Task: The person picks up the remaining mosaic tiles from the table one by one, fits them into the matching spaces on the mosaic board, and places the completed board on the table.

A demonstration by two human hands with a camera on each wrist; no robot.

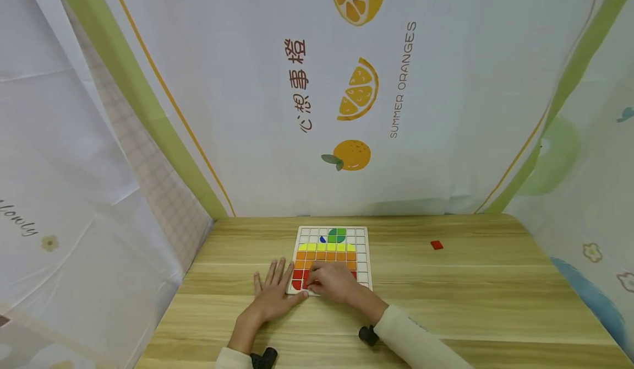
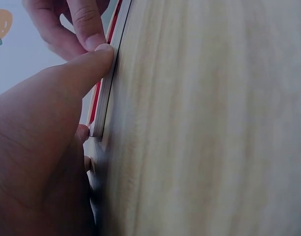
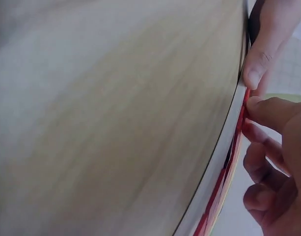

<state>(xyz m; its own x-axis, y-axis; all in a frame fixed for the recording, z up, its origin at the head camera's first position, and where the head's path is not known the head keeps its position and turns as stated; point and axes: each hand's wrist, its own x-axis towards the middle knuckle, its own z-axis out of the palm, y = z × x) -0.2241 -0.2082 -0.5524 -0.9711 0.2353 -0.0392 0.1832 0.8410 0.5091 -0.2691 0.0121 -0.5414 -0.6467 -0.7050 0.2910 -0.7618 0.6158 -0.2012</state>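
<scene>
A square white mosaic board (image 1: 362,267) with a grid lies on the table, filled with rows of yellow, orange and red tiles; green tiles (image 1: 337,235) and a small blue tile (image 1: 323,239) sit near its top. My left hand (image 1: 273,297) has its fingers spread beside the board's left edge, and its thumb (image 2: 91,66) touches the near edge. Over the lower red row, my right hand (image 1: 333,282) pinches a red tile (image 3: 246,112) between thumb and curled fingers, at the board's surface. The hand hides part of that row in the head view.
One loose red tile (image 1: 436,244) lies on the wooden table (image 1: 470,297), right of the board. Behind the table hangs a white curtain (image 1: 247,110) with printed oranges. Dark wrist cameras (image 1: 367,335) are strapped to both wrists.
</scene>
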